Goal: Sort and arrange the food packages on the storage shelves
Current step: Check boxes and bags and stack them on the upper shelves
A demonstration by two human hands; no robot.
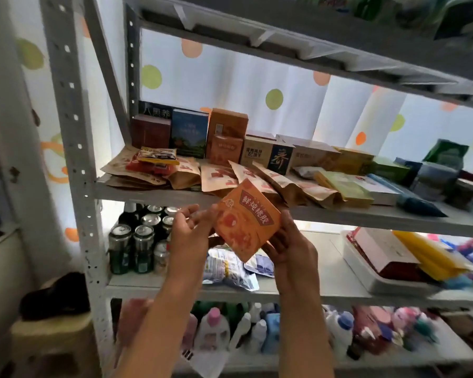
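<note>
orange packet (247, 219) reads 鲜炖桃胶, dark box (154, 113) 八黑养

Bright backlight through the dotted curtain (230, 85) (glaring white), with blurred, wide-angle-bent edges at right.

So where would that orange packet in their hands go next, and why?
Probably up beside the stacked orange boxes at the shelf's back. The orange packet, held between the left hand and right hand, looks similarly coloured, so grouping seems sensible.
</note>
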